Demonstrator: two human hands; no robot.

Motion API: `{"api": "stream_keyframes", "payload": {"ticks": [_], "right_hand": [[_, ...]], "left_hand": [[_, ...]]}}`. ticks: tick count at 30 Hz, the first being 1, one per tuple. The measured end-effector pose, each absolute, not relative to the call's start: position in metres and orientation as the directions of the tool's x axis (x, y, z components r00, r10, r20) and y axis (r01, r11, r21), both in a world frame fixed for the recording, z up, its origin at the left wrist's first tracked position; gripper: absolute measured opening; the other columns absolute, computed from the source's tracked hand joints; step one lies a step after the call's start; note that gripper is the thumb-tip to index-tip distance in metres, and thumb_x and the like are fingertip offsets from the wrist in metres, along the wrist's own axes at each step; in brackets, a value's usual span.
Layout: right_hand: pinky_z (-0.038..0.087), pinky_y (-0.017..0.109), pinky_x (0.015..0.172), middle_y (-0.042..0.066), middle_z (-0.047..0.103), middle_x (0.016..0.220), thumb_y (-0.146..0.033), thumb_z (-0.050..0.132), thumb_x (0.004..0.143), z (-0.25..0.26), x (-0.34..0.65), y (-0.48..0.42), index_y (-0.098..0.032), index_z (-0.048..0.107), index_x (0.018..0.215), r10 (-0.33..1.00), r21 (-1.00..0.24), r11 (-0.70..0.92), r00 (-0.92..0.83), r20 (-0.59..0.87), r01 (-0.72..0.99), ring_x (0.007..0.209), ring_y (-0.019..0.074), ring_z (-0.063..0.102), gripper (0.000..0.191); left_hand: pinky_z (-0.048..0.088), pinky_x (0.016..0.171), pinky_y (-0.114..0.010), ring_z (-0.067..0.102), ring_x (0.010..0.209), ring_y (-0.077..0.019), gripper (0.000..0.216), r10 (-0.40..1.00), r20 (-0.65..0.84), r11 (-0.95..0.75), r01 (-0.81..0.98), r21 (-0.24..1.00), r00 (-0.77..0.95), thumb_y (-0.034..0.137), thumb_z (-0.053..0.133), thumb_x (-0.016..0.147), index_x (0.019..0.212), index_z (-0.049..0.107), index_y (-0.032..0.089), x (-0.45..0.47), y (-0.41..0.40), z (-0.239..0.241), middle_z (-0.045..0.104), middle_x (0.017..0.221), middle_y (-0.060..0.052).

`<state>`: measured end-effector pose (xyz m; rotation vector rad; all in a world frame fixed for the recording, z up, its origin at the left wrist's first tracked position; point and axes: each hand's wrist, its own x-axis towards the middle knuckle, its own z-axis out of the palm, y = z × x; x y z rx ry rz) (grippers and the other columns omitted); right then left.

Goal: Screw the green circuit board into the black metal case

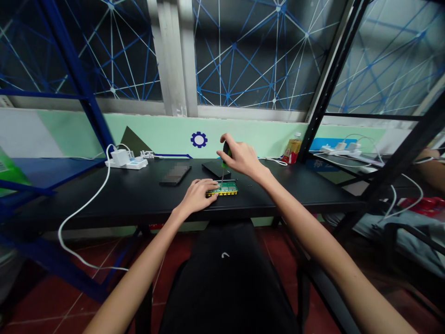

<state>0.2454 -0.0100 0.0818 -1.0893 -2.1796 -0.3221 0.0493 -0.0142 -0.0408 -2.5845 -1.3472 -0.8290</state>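
Circuit board [225, 188], green and rectangular with a yellow-and-black striped front edge, lying flat near the middle of a long black table [104, 195], close to its near edge. Left hand [197, 195] laid palm down on the left end of the circuit board, fingers stretched out and pressing, not curled around anything. Right hand [243, 157] raised above the board, clenched around the green-and-black handle of a slim screwdriver [225, 160], shaft upright, tip down on the board. Just behind the board, a flat black box [212, 168]; to its left, a dark smartphone [175, 175] lying flat. Farther left, a white power strip [127, 162] with a white cable [79, 208] looping off the table's edge. Toward the right back, a plastic bottle of yellow drink [293, 149] beside a black shelf post. At far right, another person's forearm [431, 162], only partly in view.
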Motion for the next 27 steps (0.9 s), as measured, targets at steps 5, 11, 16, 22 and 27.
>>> {"api": "stream_keyframes", "payload": {"ticks": [5, 11, 16, 22, 27], "right_hand": [[0.038, 0.032, 0.060, 0.003, 0.065, 0.073, -0.045, 0.048, 0.096, 0.083, 0.280, -0.014, -0.021, 0.051, 0.126, 0.636, -0.230, 0.611, -0.296, 0.713, 0.758, 0.065, 0.0206, 0.060, 0.038], [0.047, 0.033, 0.053, 0.003, 0.063, 0.072, -0.056, 0.047, 0.094, 0.049, 0.369, -0.017, -0.022, 0.046, 0.129, 0.601, -0.541, 0.496, 0.181, 0.778, 0.679, 0.053, 0.0182, 0.062, 0.049], [0.046, 0.028, 0.042, 0.000, 0.063, 0.063, -0.056, 0.058, 0.087, 0.006, 0.409, -0.006, -0.023, 0.050, 0.118, 0.600, -0.690, 0.481, 0.371, 0.709, 0.542, 0.044, 0.0168, 0.060, 0.046], [0.046, 0.023, 0.039, -0.006, 0.060, 0.052, -0.056, 0.063, 0.084, -0.013, 0.412, -0.001, -0.022, 0.051, 0.110, 0.636, -0.726, 0.486, 0.373, 0.676, 0.487, 0.038, 0.0147, 0.059, 0.045], [0.046, 0.023, 0.039, -0.005, 0.062, 0.053, -0.057, 0.064, 0.083, -0.018, 0.406, 0.000, -0.022, 0.052, 0.112, 0.667, -0.732, 0.482, 0.340, 0.663, 0.481, 0.040, 0.0162, 0.061, 0.047]], "left_hand": [[0.041, 0.105, -0.048, 0.059, 0.125, -0.0269, 0.027, 0.715, 0.525, -0.607, 0.782, 0.141, 0.461, 0.034, 0.059, 0.090, 0.110, 0.075, 0.025, 0.050, -0.016, -0.039, 0.071, 0.124, -0.005], [0.040, 0.105, -0.049, 0.059, 0.125, -0.0275, 0.028, 0.709, 0.531, -0.615, 0.775, 0.143, 0.464, 0.035, 0.057, 0.091, 0.110, 0.075, 0.025, 0.050, -0.015, -0.040, 0.071, 0.126, -0.005], [0.040, 0.106, -0.049, 0.058, 0.126, -0.0279, 0.030, 0.705, 0.529, -0.621, 0.771, 0.139, 0.472, 0.035, 0.056, 0.091, 0.113, 0.073, 0.024, 0.050, -0.014, -0.040, 0.070, 0.127, -0.006], [0.041, 0.105, -0.049, 0.058, 0.127, -0.0273, 0.032, 0.687, 0.535, -0.629, 0.771, 0.099, 0.492, 0.035, 0.056, 0.092, 0.119, 0.070, 0.023, 0.049, -0.014, -0.041, 0.069, 0.129, -0.006], [0.040, 0.105, -0.049, 0.058, 0.127, -0.0272, 0.032, 0.689, 0.532, -0.629, 0.770, 0.103, 0.492, 0.035, 0.058, 0.091, 0.119, 0.070, 0.025, 0.048, -0.013, -0.041, 0.069, 0.129, -0.006]]}}
